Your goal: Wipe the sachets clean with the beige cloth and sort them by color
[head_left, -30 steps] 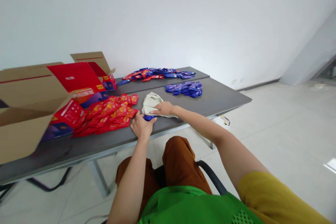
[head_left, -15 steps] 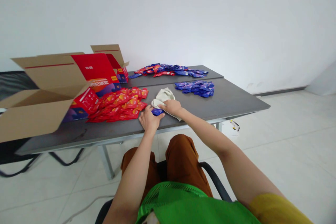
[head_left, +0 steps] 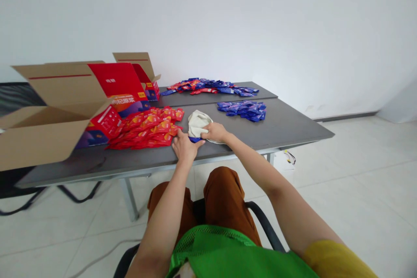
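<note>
My right hand point(head_left: 215, 132) is closed on a bunched off-white cloth point(head_left: 198, 122) and presses it on the table top. Part of a blue sachet point(head_left: 195, 140) shows under the cloth's near edge. Fingers and thumb of my left hand point(head_left: 185, 147) grip that sachet from both sides and keep it flat on the table. Just left of the left hand lies a heap of red sachets point(head_left: 146, 128). Beyond the right hand is a smaller pile of blue sachets point(head_left: 244, 109).
An open carton point(head_left: 42, 137) with raised flaps stands at the left, and a second open carton point(head_left: 151, 91) is behind it. Mixed red and blue sachets point(head_left: 208, 86) lie along the back of the dark table point(head_left: 276, 126). A white wall rises behind.
The cloth has moved a little left over the blue sachet, so less of the sachet shows. My left hand stays in about the same place.
</note>
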Available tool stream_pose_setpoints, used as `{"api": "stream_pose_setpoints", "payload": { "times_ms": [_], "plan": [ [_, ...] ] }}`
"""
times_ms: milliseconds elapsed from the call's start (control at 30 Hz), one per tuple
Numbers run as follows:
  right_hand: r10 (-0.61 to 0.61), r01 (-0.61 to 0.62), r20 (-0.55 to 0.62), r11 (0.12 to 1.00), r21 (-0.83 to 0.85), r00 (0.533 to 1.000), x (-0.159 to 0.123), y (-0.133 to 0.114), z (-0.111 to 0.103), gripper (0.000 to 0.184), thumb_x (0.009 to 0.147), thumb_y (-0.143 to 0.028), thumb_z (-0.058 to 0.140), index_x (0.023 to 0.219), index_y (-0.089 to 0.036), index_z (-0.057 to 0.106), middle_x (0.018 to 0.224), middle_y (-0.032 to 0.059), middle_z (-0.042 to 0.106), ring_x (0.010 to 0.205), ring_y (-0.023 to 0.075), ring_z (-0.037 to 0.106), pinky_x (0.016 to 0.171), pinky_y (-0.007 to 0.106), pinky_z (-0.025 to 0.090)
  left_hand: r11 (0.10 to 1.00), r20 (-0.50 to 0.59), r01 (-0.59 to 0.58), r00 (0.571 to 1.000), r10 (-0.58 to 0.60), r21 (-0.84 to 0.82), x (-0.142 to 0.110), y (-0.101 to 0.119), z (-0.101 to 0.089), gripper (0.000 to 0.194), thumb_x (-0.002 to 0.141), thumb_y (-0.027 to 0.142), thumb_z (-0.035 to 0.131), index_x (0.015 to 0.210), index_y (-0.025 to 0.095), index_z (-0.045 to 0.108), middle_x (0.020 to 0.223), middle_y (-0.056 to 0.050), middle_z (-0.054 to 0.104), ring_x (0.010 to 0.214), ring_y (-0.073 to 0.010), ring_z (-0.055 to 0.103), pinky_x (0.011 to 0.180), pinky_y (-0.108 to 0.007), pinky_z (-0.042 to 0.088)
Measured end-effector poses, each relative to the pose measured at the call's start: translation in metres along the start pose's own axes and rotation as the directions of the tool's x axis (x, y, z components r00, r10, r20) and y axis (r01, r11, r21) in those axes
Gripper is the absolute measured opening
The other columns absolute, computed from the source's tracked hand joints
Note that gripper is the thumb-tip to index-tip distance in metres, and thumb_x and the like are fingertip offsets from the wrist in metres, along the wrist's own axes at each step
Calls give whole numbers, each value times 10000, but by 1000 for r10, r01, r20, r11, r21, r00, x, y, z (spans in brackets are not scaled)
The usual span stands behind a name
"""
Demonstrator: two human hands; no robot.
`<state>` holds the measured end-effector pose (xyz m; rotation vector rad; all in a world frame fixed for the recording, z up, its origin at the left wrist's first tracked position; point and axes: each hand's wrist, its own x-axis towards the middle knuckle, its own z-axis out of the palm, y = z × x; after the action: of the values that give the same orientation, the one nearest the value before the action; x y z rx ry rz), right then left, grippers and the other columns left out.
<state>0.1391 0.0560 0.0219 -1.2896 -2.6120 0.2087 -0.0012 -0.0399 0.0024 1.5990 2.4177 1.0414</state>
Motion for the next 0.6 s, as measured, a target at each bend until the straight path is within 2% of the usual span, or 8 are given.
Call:
{"api": "stream_pose_setpoints", "payload": {
  "times_ms": [100, 167, 267, 333, 400, 433, 500, 600],
  "plan": [
    [102, -102, -1, 994, -33, 995, 8, 6, -4, 393, 827, -508, 525, 1011, -230, 735, 963, 71, 708, 858, 224, 632, 670, 263, 400, 1000, 6, -26, 1000, 26, -9, -2, -1, 0, 827, 643, 553, 775, 1317, 222, 429, 1318, -135, 592, 1227, -321, 496, 997, -447, 356],
    [97, -96, 37, 995, -13, 995, 9, 9, -8, 400, 834, -497, 536, 1023, -204, 732, 958, 77, 702, 860, 223, 627, 688, 264, 409, 999, 4, -27, 1000, 27, -18, -3, -1, 0, 842, 650, 547, 773, 1337, 217, 414, 1305, -138, 603, 1225, -322, 498, 996, -444, 355],
    [-90, 63, 187, 987, 145, 978, 3, 12, -13, 371, 840, -450, 558, 973, -153, 737, 826, 36, 675, 765, 177, 591, 668, 243, 403, 1000, -2, -8, 1000, 8, -24, -4, 1, -2, 953, 649, 536, 776, 1410, 158, 343, 1225, -161, 646, 1205, -332, 520, 977, -423, 368],
    [-283, 185, 263, 921, 342, 922, -3, 12, -15, 380, 831, -452, 579, 980, -137, 732, 780, 1, 646, 724, 144, 551, 663, 228, 400, 1000, -7, 8, 1000, -8, -10, -4, 2, -4, 1015, 642, 526, 781, 1436, 109, 306, 1201, -191, 649, 1189, -338, 537, 957, -409, 379],
    [-403, 234, 265, 836, 497, 876, -7, 13, -15, 414, 818, -483, 596, 1000, -134, 724, 764, -20, 622, 701, 124, 518, 653, 219, 397, 1000, -19, 20, 1000, -19, 5, -4, 3, -4, 1055, 634, 524, 783, 1445, 69, 284, 1192, -221, 641, 1176, -339, 549, 940, -402, 389],
    [-416, 231, 257, 814, 534, 872, -8, 12, -14, 422, 814, -494, 600, 992, -132, 722, 745, -26, 609, 682, 118, 504, 637, 216, 392, 1000, -29, 22, 999, -21, 10, -4, 3, -4, 1064, 633, 528, 780, 1446, 59, 279, 1191, -228, 638, 1170, -338, 553, 935, -400, 392],
    [-378, 201, 250, 823, 531, 891, -8, 12, -11, 414, 820, -501, 596, 941, -126, 723, 691, -29, 583, 633, 109, 478, 593, 213, 374, 1000, -48, 20, 999, -19, 9, -5, 2, -2, 1056, 638, 543, 770, 1443, 62, 286, 1196, -225, 637, 1162, -335, 558, 929, -397, 397],
    [-272, 186, 180, 903, 388, 945, -8, 10, -5, 395, 849, -508, 577, 893, -147, 732, 657, -20, 583, 606, 113, 483, 573, 217, 356, 1000, -69, 14, 998, -14, 0, -4, 2, 0, 1014, 644, 547, 763, 1432, 93, 316, 1215, -199, 637, 1156, -332, 560, 925, -395, 400]
  ]
}}
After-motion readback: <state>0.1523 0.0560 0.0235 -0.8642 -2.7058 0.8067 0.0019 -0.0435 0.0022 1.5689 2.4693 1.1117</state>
